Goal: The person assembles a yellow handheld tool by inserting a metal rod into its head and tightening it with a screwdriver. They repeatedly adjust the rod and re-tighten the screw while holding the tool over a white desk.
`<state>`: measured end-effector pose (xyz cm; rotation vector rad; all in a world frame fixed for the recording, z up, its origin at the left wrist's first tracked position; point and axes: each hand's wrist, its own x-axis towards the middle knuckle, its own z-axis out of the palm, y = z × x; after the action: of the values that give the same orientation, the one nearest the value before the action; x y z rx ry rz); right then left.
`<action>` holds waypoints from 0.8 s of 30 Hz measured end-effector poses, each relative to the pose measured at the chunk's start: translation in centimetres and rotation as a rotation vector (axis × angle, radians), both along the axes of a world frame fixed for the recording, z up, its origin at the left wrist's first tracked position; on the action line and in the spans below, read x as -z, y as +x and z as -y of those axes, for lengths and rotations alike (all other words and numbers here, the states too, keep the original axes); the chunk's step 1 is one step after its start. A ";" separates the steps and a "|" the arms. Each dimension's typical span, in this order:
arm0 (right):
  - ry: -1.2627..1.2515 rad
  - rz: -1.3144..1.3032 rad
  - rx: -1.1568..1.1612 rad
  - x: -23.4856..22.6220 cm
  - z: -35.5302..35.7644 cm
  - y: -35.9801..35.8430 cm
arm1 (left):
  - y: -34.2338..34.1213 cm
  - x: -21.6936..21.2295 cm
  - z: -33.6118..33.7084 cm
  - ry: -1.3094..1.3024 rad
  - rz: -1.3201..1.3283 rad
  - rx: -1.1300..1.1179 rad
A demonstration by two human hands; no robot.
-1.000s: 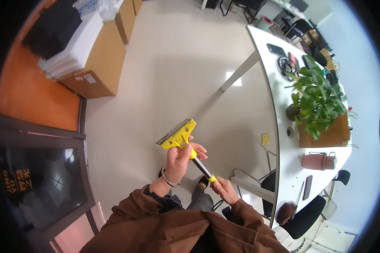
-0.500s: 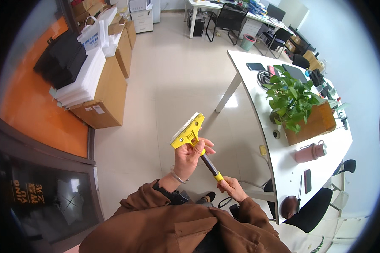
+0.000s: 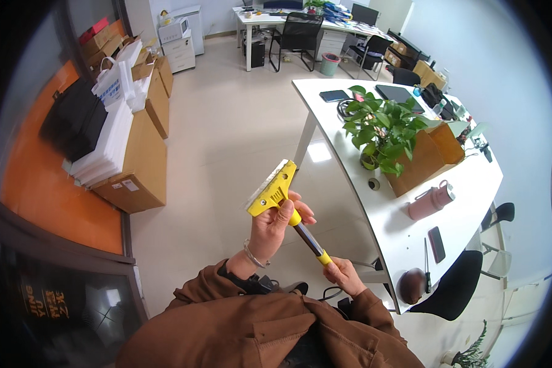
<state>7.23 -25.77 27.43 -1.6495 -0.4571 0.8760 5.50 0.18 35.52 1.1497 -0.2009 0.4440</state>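
Between my two hands is a yellow scraper with a wide, flat head and a dark shaft. It slants, head up to the left and handle end down to the right. Just below the head, my left hand is closed round the neck, its thumb on top and fingertips showing beyond. My right hand grips the yellow end of the handle. A pale blade strip runs along the head's upper left edge. The scraper is held over the floor, left of the white table and apart from it.
On the white table stand a potted plant, a cardboard box and a pink bottle. A phone, a screwdriver and a brown round object lie near its close end. Cartons line the left wall.
The view has turned, so the table now appears further left and the far desks lower. Both hands keep the same hold on the scraper, which has hardly shifted relative to me.
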 end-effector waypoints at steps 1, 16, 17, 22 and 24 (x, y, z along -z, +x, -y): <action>-0.013 0.089 0.020 0.2 0.3 0.2 | 0.3 -0.1 0.5 0.037 0.023 0.000; -0.006 0.169 0.252 -1.8 7.8 4.7 | 6.8 -0.5 7.5 1.548 0.249 -0.658; -0.034 0.132 0.252 -1.7 8.4 4.8 | 7.1 -0.6 8.1 1.566 0.270 -0.653; -0.046 0.115 0.303 -0.8 11.8 5.4 | 8.4 -0.3 10.7 1.612 0.299 -0.543; -0.068 0.177 0.386 0.0 13.3 5.6 | 9.0 0.5 11.6 1.570 0.272 -0.448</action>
<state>12.87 -39.06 27.43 -1.8077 -0.2175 0.4655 14.53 -11.41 35.03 2.7009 -0.5834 0.8817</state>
